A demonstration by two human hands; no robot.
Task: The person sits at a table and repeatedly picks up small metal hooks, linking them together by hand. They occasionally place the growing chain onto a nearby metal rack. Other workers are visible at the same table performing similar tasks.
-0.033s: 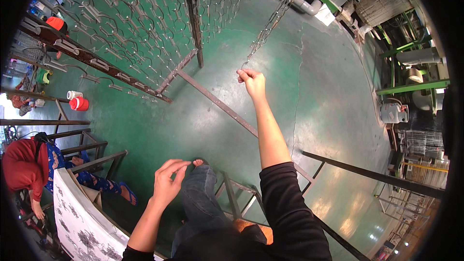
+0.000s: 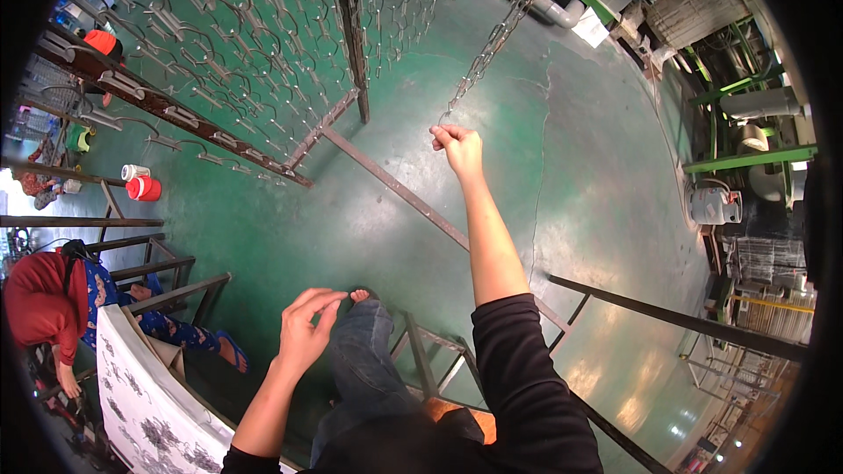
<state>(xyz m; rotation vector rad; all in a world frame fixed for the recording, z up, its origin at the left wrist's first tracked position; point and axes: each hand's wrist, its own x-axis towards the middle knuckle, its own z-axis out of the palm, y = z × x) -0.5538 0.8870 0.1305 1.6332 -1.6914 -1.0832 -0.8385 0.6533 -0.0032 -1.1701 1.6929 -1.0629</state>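
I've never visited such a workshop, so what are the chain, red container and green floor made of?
Chain: likely bare metal; its grey links glint. Red container: probably plastic, from its bright, smooth look. Floor: perhaps coated concrete; it shines and shows cracks.

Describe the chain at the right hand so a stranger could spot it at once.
On the picture's right side of the green floor, find the outstretched right hand. The chain of silvery links slants from the top edge down to it. It hangs apart, right of the crowded metal hooks.
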